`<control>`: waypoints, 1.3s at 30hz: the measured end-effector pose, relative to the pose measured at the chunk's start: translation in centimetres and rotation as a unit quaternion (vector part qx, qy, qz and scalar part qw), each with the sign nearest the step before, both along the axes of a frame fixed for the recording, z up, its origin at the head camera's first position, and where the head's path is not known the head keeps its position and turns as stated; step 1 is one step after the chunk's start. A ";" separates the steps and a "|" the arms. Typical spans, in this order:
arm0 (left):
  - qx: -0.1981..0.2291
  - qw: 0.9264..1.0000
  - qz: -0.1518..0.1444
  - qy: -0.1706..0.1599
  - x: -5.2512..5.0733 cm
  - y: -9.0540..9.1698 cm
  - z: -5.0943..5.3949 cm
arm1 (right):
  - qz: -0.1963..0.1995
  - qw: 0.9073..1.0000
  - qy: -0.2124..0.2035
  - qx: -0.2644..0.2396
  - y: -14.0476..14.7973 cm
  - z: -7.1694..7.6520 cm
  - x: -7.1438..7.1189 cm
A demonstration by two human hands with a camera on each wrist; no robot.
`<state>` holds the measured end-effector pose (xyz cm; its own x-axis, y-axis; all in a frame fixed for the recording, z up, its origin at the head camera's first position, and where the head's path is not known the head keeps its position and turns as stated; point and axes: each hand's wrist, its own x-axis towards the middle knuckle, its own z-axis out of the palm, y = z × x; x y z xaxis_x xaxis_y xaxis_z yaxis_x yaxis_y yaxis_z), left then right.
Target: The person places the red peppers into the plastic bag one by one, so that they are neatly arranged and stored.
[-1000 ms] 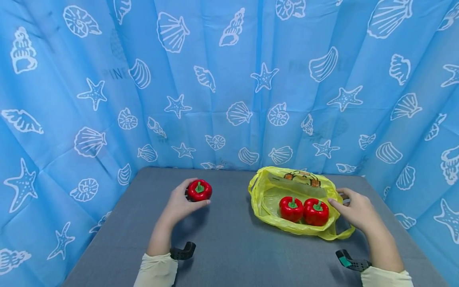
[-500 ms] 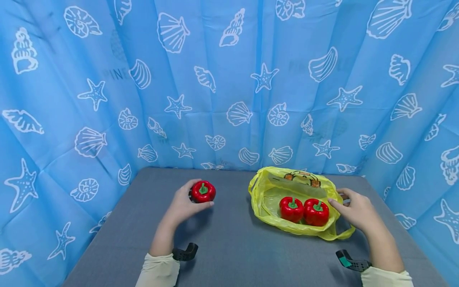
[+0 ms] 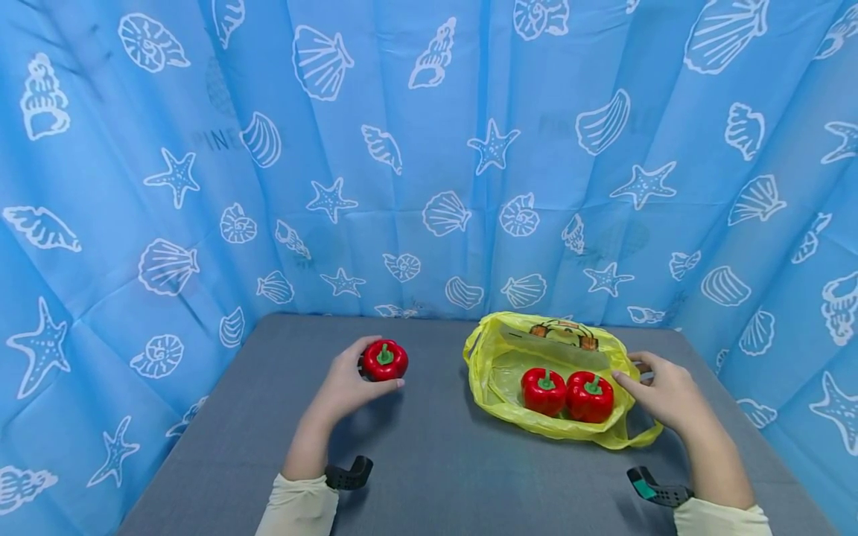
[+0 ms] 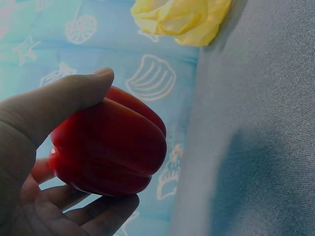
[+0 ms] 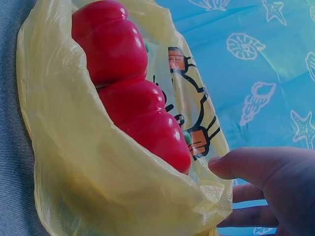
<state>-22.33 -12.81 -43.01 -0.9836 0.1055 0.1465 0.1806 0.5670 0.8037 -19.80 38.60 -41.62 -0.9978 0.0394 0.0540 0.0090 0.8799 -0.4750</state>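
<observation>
My left hand point(image 3: 346, 381) grips a red bell pepper point(image 3: 385, 360) with a green stem, above the left half of the table. In the left wrist view the thumb lies over the pepper point(image 4: 110, 142) and the fingers curl beneath it, with a shadow on the cloth beside. At the right, my right hand point(image 3: 663, 391) pinches the rim of a yellow plastic bag point(image 3: 489, 387), thumb inside the edge and fingers outside. The bag's mouth is spread wide. Two more red bell peppers, a left one point(image 3: 544, 391) and a right one point(image 3: 590, 397), sit side by side inside it.
A grey cloth-covered table point(image 3: 429, 461) lies under both hands. Behind it and along its sides hangs a blue curtain point(image 3: 415, 164) with white shell prints. A loose bag handle point(image 3: 646, 435) trails beside the right hand. Each wrist wears a black camera mount point(image 3: 350, 473).
My left hand has moved slightly to the right and a little nearer to me, carrying the pepper. The right hand, the bag and the two peppers in it have stayed in place.
</observation>
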 end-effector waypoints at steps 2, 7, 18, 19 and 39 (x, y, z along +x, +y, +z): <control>-0.001 1.000 0.000 -0.001 0.0 0.1 -0.1 | 0.000 1.000 -0.001 0.000 0.0 0.0 0.0; -0.007 1.000 -0.007 -0.001 0.0 0.4 -0.5 | 0.001 1.000 0.002 0.000 -0.1 -0.1 0.1; -0.007 1.000 -0.020 -0.005 0.2 1.1 -0.7 | 0.004 1.000 0.001 -0.006 -0.1 -0.2 0.1; -0.006 1.000 -0.020 -0.006 0.3 1.2 -0.7 | 0.004 1.000 0.003 -0.007 -0.1 -0.2 0.2; 0.004 0.999 -0.038 -0.023 0.4 2.8 -0.5 | 0.000 1.000 0.002 -0.007 0.2 0.0 0.1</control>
